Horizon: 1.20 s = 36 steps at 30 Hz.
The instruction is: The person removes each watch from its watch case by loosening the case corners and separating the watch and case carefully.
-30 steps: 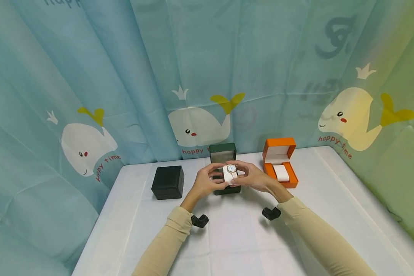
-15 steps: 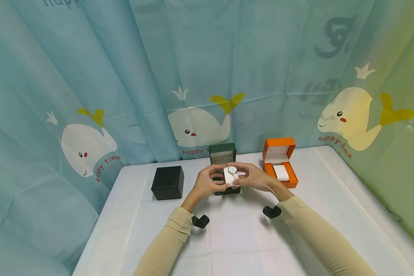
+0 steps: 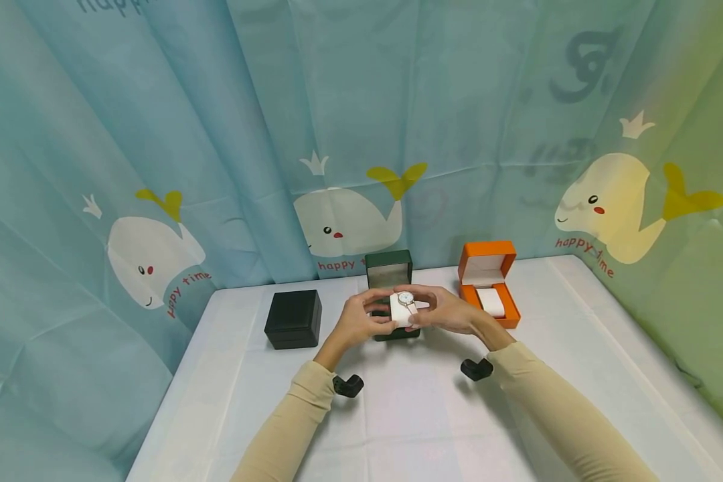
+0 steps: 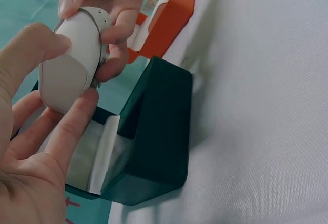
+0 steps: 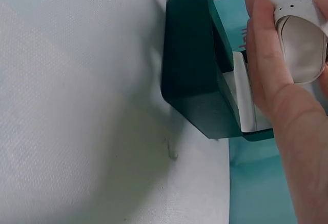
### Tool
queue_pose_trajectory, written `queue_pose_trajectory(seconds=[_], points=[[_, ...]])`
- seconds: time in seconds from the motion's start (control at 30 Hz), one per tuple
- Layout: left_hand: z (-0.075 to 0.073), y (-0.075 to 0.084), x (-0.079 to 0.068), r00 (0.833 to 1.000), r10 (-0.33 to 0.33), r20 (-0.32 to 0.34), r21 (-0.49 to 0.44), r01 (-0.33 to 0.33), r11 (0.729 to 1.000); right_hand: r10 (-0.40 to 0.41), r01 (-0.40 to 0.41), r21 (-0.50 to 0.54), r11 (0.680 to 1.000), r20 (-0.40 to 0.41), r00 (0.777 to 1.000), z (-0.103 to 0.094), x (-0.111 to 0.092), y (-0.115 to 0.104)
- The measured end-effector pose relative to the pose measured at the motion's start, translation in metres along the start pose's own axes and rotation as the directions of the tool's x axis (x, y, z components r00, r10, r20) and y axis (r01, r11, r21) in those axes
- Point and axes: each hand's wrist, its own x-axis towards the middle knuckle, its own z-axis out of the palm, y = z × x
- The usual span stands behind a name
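Both hands hold a white watch cushion (image 3: 399, 317) over the open green watch box (image 3: 389, 260). A wristwatch (image 3: 406, 298) with a white strap and round pale dial is wrapped around the cushion. My left hand (image 3: 358, 317) grips the cushion's left end between thumb and fingers, its pale end face (image 4: 64, 78) showing in the left wrist view. From the other side, my right hand (image 3: 450, 310) holds the watch and cushion, thumb low by the strap. Punched holes show in the strap (image 5: 292, 9) in the right wrist view. The box's inside is partly hidden behind the hands.
On the left of the white table (image 3: 422, 415) sits a closed black box (image 3: 293, 318). An open orange watch box (image 3: 511, 304) with a white cushion (image 3: 491, 302) inside stands to the right. A whale-print curtain (image 3: 482, 134) hangs behind the table.
The cushion and watch have tilted a little and come slightly lower in the head view, both hands still around them. The boxes have not moved.
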Motion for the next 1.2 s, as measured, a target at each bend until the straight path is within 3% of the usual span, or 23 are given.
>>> queue_pose_trajectory(seconds=[0.27,0.67,1.2], points=[[-0.002,0.008,-0.001,0.998,-0.028,0.048,-0.012,0.029,1.0,0.0,-0.001,0.039,0.999,0.033,0.999,-0.003,-0.003,-0.002],[-0.011,0.001,-0.007,1.0,-0.002,0.026,-0.003,0.002,1.0,0.067,-0.067,0.048,0.997,-0.009,0.998,-0.012,-0.009,0.0],[-0.02,-0.001,-0.012,0.999,-0.016,-0.043,0.041,0.017,0.999,0.097,-0.103,-0.032,0.994,-0.152,0.984,-0.01,-0.007,0.004]])
